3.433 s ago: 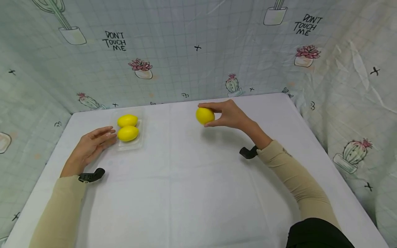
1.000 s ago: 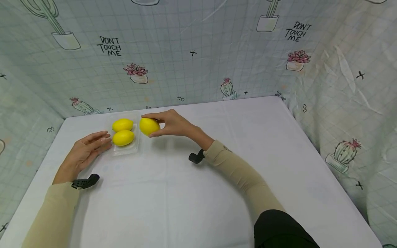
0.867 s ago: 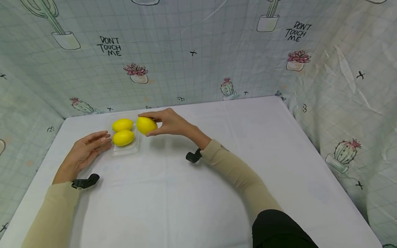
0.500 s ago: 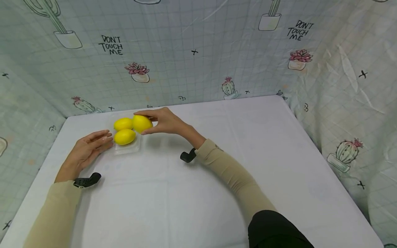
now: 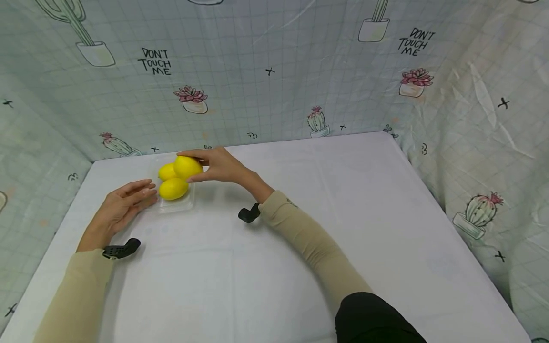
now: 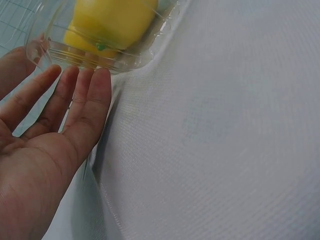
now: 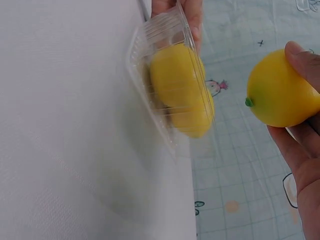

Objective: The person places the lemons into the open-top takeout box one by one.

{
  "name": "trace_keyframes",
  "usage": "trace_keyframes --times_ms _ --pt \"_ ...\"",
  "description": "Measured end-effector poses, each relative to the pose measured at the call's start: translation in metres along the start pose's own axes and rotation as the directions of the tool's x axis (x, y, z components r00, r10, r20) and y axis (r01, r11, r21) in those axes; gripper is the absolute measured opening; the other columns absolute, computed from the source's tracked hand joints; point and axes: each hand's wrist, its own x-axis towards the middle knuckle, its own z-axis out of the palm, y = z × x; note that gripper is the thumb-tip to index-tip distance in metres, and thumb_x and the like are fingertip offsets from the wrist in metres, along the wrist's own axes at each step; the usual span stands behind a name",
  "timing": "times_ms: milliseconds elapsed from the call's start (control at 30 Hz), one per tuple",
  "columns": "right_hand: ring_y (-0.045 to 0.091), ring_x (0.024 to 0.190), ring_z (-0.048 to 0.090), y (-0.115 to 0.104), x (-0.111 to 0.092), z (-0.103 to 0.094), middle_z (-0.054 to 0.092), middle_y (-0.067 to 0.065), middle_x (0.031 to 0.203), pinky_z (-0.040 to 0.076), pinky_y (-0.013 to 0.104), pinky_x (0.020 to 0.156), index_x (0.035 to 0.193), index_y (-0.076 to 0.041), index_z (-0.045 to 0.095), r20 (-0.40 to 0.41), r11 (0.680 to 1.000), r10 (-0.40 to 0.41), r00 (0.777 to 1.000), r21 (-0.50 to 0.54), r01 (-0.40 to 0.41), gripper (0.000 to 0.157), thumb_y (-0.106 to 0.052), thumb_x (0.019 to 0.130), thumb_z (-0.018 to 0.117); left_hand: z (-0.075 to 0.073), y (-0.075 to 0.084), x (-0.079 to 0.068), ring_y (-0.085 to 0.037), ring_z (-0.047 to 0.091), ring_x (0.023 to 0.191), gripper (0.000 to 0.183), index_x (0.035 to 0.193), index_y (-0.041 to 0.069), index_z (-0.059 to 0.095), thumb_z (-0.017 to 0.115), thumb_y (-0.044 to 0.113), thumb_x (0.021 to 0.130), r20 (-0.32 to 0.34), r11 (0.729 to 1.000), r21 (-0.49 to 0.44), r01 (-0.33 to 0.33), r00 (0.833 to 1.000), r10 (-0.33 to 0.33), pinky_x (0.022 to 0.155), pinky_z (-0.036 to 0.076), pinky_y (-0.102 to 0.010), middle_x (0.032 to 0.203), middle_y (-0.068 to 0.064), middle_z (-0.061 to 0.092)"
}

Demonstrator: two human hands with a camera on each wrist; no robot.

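Observation:
My right hand (image 5: 220,166) pinches a yellow lemon (image 5: 188,167) between thumb and fingers, over the right side of a clear plastic container (image 5: 177,207). In the right wrist view this lemon (image 7: 280,90) is raised above the container's rim, its small green tip facing the box. Two more lemons lie inside: the nearer lemon (image 5: 173,189) and the farther lemon (image 5: 166,171), partly covered by the held one. My left hand (image 5: 128,205) stays at the container's left side with fingers extended. The left wrist view shows its fingertips (image 6: 102,80) right at the clear wall (image 6: 90,62).
A white cloth-covered table (image 5: 274,257) spreads toward me and to the right. Behind it hangs a curtain (image 5: 240,62) printed with cacti, which also closes off both sides. Black wrist cameras are strapped on both wrists.
My right hand has carried the lemon leftward from the table's middle to above the container, where it now overlaps the farther lemon. My left hand has kept its place by the container.

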Motion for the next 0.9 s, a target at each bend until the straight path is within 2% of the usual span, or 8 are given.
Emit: trace_keyframes --times_ms 267,500,667,900 --pt "0.007 0.127 0.056 0.001 0.015 0.007 0.059 0.005 0.145 0.047 0.012 0.102 0.148 -0.01 0.053 0.023 1.0 0.011 1.0 0.021 -0.012 0.07 -0.027 0.087 0.083 -0.002 -0.002 0.0 -0.015 0.068 0.113 0.048 0.147 0.008 0.053 0.06 0.001 0.101 0.045 0.999 -0.048 -0.008 0.999 0.01 0.096 0.057 -0.032 0.129 0.0 0.064" --pt "0.006 0.124 0.057 0.003 0.037 0.01 0.059 0.002 0.143 0.046 0.012 0.101 0.146 -0.012 0.055 0.08 0.999 0.035 0.996 -0.005 -0.035 0.068 -0.029 0.087 0.084 -0.002 -0.002 0.0 -0.014 0.068 0.112 0.049 0.147 0.009 0.054 0.062 0.003 0.099 0.027 0.999 -0.045 -0.006 1.0 0.007 0.095 0.058 -0.032 0.129 0.001 0.064" --pt "0.006 0.124 0.055 0.005 0.054 0.013 0.06 0.0 0.141 0.045 0.012 0.104 0.144 -0.013 0.054 0.152 0.996 0.071 0.986 -0.069 -0.061 0.067 -0.029 0.087 0.083 -0.002 -0.001 -0.001 -0.016 0.068 0.113 0.047 0.146 0.008 0.054 0.06 0.0 0.1 0.049 0.997 -0.073 -0.001 0.999 0.005 0.096 0.058 -0.033 0.128 0.0 0.064" --pt "0.007 0.125 0.053 0.005 0.076 0.018 0.059 -0.001 0.139 0.038 0.009 0.106 0.141 -0.012 0.053 0.219 0.984 0.105 0.97 -0.166 -0.069 0.061 -0.023 0.088 0.082 0.0 0.001 -0.001 -0.012 0.066 0.115 0.049 0.147 0.013 0.054 0.064 0.007 0.099 0.014 1.0 -0.013 0.02 1.0 -0.02 0.1 0.055 -0.031 0.129 0.004 0.062"
